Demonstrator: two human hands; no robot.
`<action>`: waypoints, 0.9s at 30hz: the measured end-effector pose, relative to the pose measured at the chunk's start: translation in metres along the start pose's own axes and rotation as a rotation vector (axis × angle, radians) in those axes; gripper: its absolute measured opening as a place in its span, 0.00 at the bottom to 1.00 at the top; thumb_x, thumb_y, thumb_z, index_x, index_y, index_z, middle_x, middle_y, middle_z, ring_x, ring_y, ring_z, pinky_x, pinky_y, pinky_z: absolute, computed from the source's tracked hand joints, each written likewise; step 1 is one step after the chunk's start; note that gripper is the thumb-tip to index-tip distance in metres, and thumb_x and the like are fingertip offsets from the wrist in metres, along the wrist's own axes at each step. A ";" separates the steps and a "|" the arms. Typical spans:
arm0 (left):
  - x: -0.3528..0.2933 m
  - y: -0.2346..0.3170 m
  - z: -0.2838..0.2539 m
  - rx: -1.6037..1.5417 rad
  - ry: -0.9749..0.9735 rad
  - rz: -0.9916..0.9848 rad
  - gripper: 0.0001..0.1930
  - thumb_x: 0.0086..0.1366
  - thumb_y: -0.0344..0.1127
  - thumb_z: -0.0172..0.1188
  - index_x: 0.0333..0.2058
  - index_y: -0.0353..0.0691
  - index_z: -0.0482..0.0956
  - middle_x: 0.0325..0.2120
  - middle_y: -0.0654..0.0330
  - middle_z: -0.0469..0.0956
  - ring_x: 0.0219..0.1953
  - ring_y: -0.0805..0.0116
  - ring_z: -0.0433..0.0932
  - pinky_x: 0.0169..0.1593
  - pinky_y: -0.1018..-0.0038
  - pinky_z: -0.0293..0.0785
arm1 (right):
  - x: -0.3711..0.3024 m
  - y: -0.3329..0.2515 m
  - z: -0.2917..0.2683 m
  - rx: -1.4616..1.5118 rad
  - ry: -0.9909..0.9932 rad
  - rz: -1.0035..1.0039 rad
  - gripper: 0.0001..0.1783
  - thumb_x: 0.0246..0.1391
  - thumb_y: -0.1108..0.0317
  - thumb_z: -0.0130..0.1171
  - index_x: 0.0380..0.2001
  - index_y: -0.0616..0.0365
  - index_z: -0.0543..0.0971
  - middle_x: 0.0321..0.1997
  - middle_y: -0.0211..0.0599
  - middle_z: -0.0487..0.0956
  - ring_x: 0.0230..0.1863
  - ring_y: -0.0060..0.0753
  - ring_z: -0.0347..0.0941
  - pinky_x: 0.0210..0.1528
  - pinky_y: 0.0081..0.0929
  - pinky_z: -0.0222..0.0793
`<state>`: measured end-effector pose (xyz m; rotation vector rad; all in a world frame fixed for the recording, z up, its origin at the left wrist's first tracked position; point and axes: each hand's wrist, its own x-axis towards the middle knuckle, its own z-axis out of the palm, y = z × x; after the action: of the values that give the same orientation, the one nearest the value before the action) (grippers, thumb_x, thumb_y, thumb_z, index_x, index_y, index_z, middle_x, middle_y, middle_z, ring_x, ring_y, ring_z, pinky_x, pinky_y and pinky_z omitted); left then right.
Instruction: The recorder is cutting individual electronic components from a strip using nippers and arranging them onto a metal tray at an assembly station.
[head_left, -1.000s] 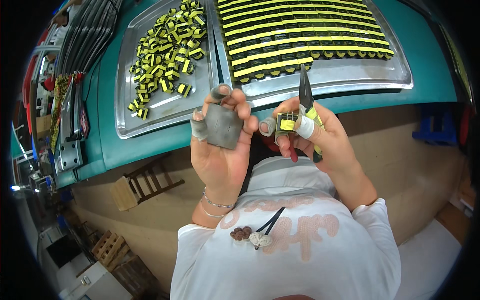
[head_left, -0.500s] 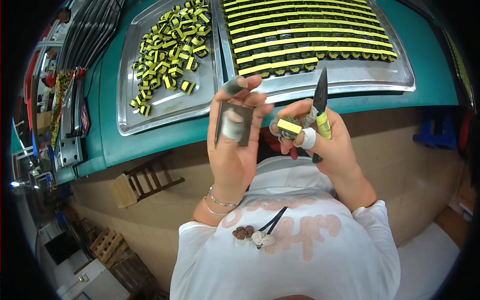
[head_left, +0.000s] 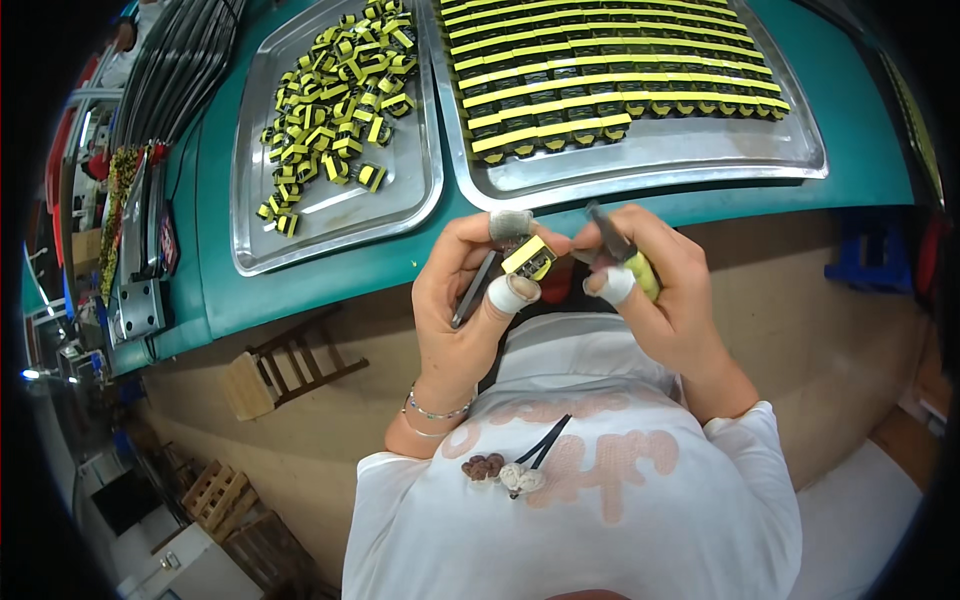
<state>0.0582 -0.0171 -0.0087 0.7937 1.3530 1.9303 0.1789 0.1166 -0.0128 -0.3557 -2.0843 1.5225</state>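
My left hand [head_left: 448, 318] pinches a small yellow-and-black transformer [head_left: 530, 258] between thumb and forefinger, both with white wrapping on the tips. A dark flat plate [head_left: 474, 290] is tucked in the same hand, seen nearly edge-on. Close by on the right, my right hand [head_left: 672, 278] is closed round a dark pointed tool [head_left: 613, 236] with yellow tape on its grip. The tool's tip is blurred, and its exact kind cannot be told. The right fingertips come close to the transformer; whether they touch it is unclear.
A metal tray [head_left: 245, 240] at the far left holds a loose heap of similar transformers. Beside it, another metal tray [head_left: 700, 170] carries them in straight rows. Both lie on a green table [head_left: 340, 290]. Black strips [head_left: 180, 75] stand at the left; a wooden stool [head_left: 250, 385] is below.
The transformer has passed from my right hand to my left. My left hand has closed and turned, tilting the plate edge-on. The pointed tool has swung from upright toward the left.
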 end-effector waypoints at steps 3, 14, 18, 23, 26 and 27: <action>-0.001 -0.003 -0.001 0.030 0.061 0.019 0.19 0.58 0.31 0.63 0.46 0.30 0.70 0.39 0.53 0.77 0.40 0.72 0.77 0.45 0.78 0.73 | 0.003 -0.006 -0.007 -0.298 -0.025 -0.169 0.17 0.39 0.71 0.64 0.37 0.59 0.77 0.26 0.37 0.72 0.28 0.40 0.69 0.33 0.29 0.66; -0.005 -0.010 -0.006 0.360 0.175 0.083 0.24 0.51 0.37 0.70 0.42 0.30 0.72 0.36 0.58 0.76 0.40 0.68 0.77 0.46 0.77 0.71 | 0.000 -0.007 -0.010 -0.463 -0.056 -0.213 0.22 0.33 0.75 0.62 0.39 0.55 0.78 0.29 0.32 0.74 0.31 0.37 0.69 0.34 0.30 0.66; -0.007 -0.013 -0.007 0.395 0.180 0.097 0.22 0.51 0.33 0.70 0.42 0.30 0.72 0.36 0.59 0.75 0.40 0.70 0.77 0.44 0.81 0.70 | -0.001 -0.004 -0.009 -0.501 -0.064 -0.216 0.22 0.33 0.77 0.61 0.39 0.55 0.78 0.28 0.31 0.73 0.30 0.36 0.68 0.34 0.30 0.66; -0.007 -0.012 -0.008 0.461 0.153 0.114 0.20 0.51 0.30 0.69 0.41 0.30 0.73 0.36 0.61 0.74 0.38 0.73 0.76 0.41 0.83 0.69 | 0.000 0.000 -0.008 -0.508 -0.057 -0.255 0.23 0.32 0.77 0.61 0.39 0.56 0.78 0.26 0.32 0.72 0.28 0.35 0.67 0.31 0.29 0.66; -0.007 -0.012 -0.008 0.458 0.159 0.145 0.20 0.51 0.29 0.69 0.41 0.30 0.73 0.35 0.62 0.73 0.35 0.76 0.74 0.39 0.84 0.67 | 0.001 0.003 -0.008 -0.510 -0.070 -0.281 0.25 0.29 0.79 0.60 0.40 0.59 0.78 0.24 0.35 0.72 0.26 0.35 0.66 0.28 0.29 0.65; -0.007 -0.012 -0.007 0.481 0.158 0.148 0.20 0.51 0.29 0.69 0.41 0.30 0.73 0.34 0.63 0.72 0.34 0.78 0.72 0.38 0.85 0.66 | 0.001 0.003 -0.008 -0.505 -0.077 -0.291 0.28 0.26 0.82 0.58 0.40 0.62 0.78 0.24 0.38 0.72 0.24 0.37 0.66 0.27 0.29 0.64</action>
<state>0.0585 -0.0234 -0.0229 1.0034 1.9456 1.8274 0.1826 0.1246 -0.0137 -0.1609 -2.4429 0.8458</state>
